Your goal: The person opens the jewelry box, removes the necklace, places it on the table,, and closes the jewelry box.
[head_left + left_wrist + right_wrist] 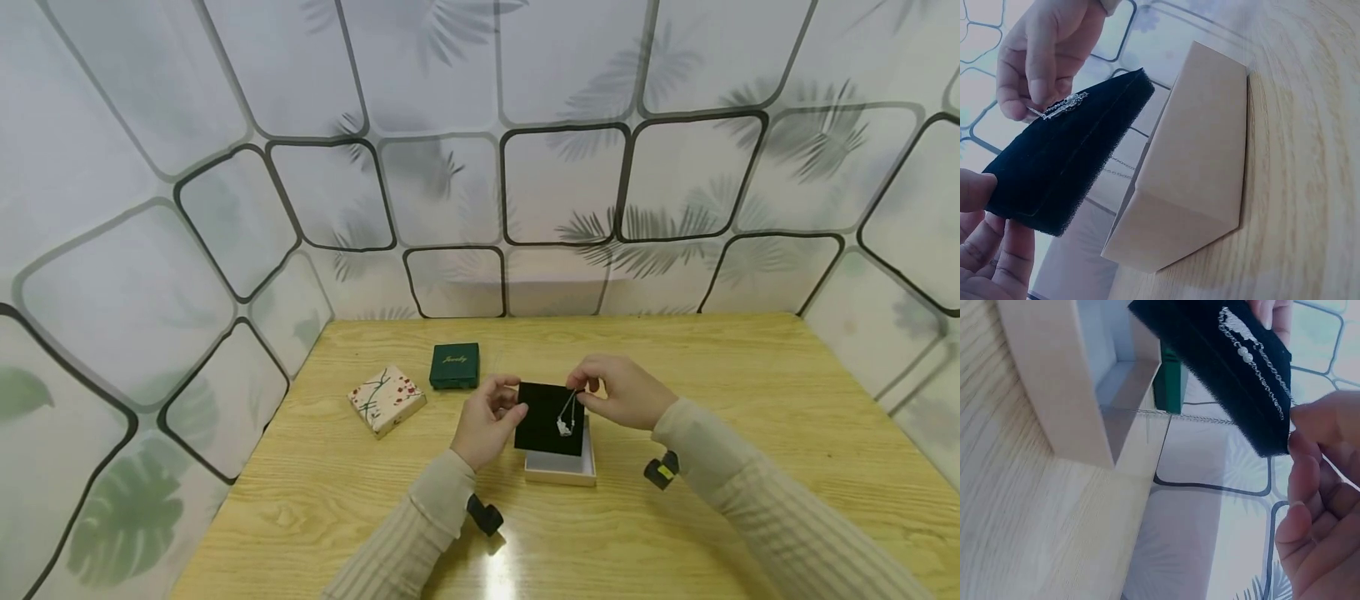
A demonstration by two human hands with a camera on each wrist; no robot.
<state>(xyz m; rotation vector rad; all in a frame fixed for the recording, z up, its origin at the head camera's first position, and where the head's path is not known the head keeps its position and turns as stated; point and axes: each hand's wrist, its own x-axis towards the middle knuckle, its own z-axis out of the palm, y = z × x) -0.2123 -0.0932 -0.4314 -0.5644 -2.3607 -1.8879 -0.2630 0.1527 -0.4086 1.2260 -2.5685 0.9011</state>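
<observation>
My left hand (483, 425) pinches the left edge of a black foam jewellery pad (542, 425), thumb on its face and fingers behind. The pad is tilted above an open, pale box base (562, 478). A silver chain necklace (565, 427) with a small pendant lies over the pad's face. At the pad's upper right edge, my right hand (622, 393) pinches the chain between thumb and forefinger. Behind the pad, thin chain strands (1204, 419) stretch down to the box in the right wrist view.
A dark green jewellery box (454, 367) with gold lettering stands behind my left hand. Left of it lies a cream box lid (387, 402) with a floral print. All rest on a wooden table (337, 517) beside a patterned curtain (450, 183).
</observation>
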